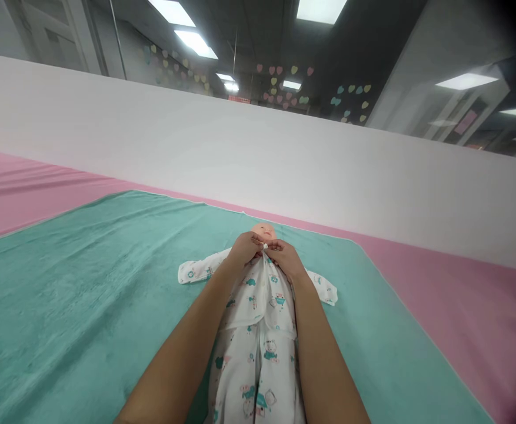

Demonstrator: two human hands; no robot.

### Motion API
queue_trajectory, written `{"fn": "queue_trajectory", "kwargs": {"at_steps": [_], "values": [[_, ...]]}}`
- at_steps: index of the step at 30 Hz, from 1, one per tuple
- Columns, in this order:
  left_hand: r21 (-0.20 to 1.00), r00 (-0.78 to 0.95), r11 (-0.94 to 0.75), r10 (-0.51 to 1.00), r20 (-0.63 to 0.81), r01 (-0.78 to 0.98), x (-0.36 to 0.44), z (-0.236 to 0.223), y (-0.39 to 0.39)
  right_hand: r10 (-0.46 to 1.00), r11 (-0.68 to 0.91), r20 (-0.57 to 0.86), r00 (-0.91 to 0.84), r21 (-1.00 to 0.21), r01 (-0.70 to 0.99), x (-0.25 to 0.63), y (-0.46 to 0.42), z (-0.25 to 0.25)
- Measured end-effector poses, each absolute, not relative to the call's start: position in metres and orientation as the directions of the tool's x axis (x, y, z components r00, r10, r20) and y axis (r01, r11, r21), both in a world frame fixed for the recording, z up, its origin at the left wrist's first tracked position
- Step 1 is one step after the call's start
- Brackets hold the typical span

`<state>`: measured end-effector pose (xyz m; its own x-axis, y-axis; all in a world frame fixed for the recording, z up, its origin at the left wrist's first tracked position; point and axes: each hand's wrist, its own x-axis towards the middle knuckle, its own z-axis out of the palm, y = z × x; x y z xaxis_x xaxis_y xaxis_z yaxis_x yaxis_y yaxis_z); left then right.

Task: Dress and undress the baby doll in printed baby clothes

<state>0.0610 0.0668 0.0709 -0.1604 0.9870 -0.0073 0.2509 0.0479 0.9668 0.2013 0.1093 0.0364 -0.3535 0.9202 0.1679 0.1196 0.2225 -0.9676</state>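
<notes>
A baby doll (265,230) lies on its back, dressed in a white printed baby outfit (252,301) with both sleeves spread out to the sides. At the doll's neck, my left hand (245,247) pinches the collar edge of the jacket. My right hand (283,257) pinches the other side of the same collar, close against the left fingertips. Between the fingers a small white bit of the collar (265,246) sticks up; whether it is a snap or a tie I cannot tell. The jacket front overlaps the matching trousers below.
The doll rests on a teal blanket (85,294) laid over a pink sheet (452,294). A low white wall (240,159) stands behind it, topped by dark glass (275,47) with heart stickers and reflected ceiling lights.
</notes>
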Motion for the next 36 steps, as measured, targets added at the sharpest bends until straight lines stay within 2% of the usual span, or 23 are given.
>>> {"fn": "queue_trajectory", "kwargs": {"at_steps": [6,13,23,31,36], "values": [[0.873,-0.176,-0.063,0.970,0.167,0.484,0.064,0.066,0.075,0.910,0.310,0.230,-0.346,-0.930,0.198,0.200,0.112,0.035],[0.832,-0.202,-0.055,0.959,0.197,0.551,0.064,0.069,0.073,0.905,0.321,0.251,-0.342,-0.933,0.164,0.197,0.110,0.038],[0.898,-0.267,-0.058,0.944,0.191,0.437,0.066,0.065,0.074,0.928,0.152,0.144,-0.343,-0.988,-0.006,0.202,0.107,0.038],[0.984,-0.136,-0.085,0.985,0.107,0.159,0.057,0.060,0.071,0.934,0.157,0.145,-0.327,-0.988,0.010,0.202,0.107,0.038],[0.997,-0.132,-0.054,0.989,0.062,0.058,0.055,0.057,0.073,0.932,0.178,0.158,-0.325,-0.983,0.032,0.201,0.106,0.038]]}}
